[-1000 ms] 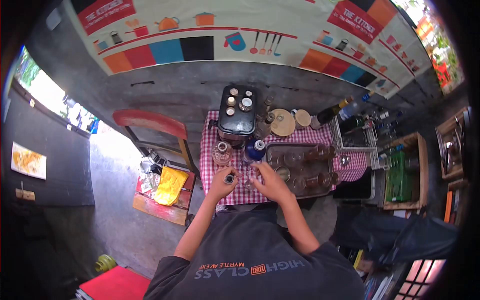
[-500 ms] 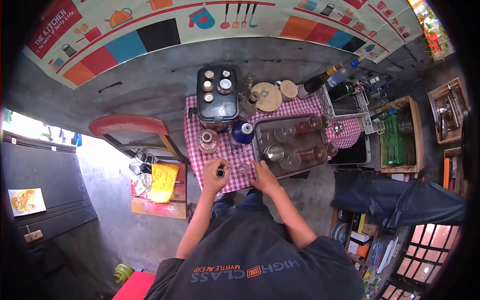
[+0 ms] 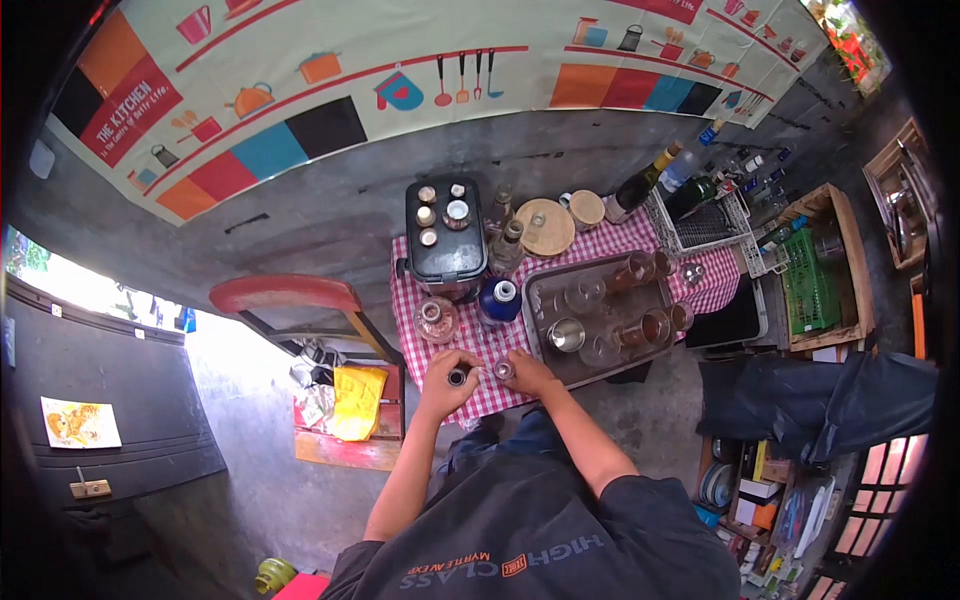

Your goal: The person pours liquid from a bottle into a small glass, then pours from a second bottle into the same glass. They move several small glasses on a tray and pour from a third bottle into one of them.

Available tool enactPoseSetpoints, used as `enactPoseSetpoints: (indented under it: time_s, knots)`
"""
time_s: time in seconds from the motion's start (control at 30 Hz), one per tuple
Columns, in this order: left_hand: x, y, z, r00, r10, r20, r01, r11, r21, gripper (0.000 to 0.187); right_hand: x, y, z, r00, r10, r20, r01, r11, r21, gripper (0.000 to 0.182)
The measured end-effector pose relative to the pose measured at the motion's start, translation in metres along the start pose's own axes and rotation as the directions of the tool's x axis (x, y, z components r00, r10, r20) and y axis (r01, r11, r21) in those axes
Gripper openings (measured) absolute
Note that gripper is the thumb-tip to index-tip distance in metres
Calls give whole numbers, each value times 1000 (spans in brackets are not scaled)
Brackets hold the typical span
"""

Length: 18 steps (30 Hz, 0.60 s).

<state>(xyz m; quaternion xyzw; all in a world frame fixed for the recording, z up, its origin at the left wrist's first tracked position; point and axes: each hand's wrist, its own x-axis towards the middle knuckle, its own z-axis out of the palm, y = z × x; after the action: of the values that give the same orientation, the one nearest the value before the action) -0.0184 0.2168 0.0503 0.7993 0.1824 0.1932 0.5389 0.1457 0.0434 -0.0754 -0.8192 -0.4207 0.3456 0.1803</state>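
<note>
Over the near edge of the red-checked tablecloth (image 3: 475, 405), my left hand (image 3: 444, 388) is wrapped round a small container with a dark round mouth (image 3: 457, 378), seen from above. Beside it, my right hand (image 3: 530, 375) has its fingers round a small clear glass (image 3: 503, 370). Just beyond my left hand stands a rounded glass bottle (image 3: 435, 319) with a narrow neck. A blue bottle (image 3: 499, 302) stands to its right. Right of my right hand is a dark tray (image 3: 556, 372), bearing a metal cup (image 3: 566, 335) and several glasses (image 3: 640, 330).
A black lidded box (image 3: 446, 250) with small jars on top stands at the back. Clear bottles (image 3: 507, 250), round wooden lids (image 3: 545, 228) and a dark wine bottle (image 3: 640, 190) are nearby. A red chair (image 3: 290, 290) is at left; a wooden crate (image 3: 845, 270) is at right.
My right hand has moved from beside the tray to the small clear glass and taken hold of it. The left hand keeps its grip. The whole view has shifted slightly.
</note>
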Motion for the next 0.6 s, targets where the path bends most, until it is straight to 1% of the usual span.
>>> enactPoseSetpoints:
  time_s: [0.07,0.13,0.17,0.2,0.23,0.27,0.37,0.5,0.53,0.57,0.6]
  knots:
    - [-1,5,-1,1000,-10,-17,10,1000,-16,14,2,6,1,999,-29,43,28,999,25,54]
    - [-3,5,2,998,-38,-47,36,998,-43,13,2,7,-1,991,-136,16,136,991,3,58]
    - [-5,2,3,997,-69,-39,67,996,-59,13,2,8,-2,982,-188,6,188,982,-9,60]
    - [-5,1,4,994,-101,-32,99,992,-77,13,4,7,-5,981,-187,43,189,981,-49,64]
    - [-6,0,6,990,-138,-26,135,986,-95,13,6,7,-7,981,-182,62,184,982,-33,62]
    - [-7,-1,9,985,-160,-65,150,979,-140,11,8,7,-8,980,-178,85,179,984,-15,59]
    - [-8,3,12,978,-159,-138,147,985,-91,11,10,7,-15,970,-214,114,210,977,43,53]
    - [-8,9,10,980,-107,-170,106,994,-18,15,0,-8,-38,958,-254,132,241,964,110,51]
    - [-7,10,10,980,-111,-165,117,993,29,18,-4,-14,-46,956,-255,144,236,962,135,51]
    - [-6,11,11,974,-145,-175,147,989,-6,18,-7,-20,-54,954,-254,157,230,960,159,51]
    - [-5,14,14,966,-182,-184,177,983,-44,19,-12,-24,-60,942,-315,119,291,939,183,54]
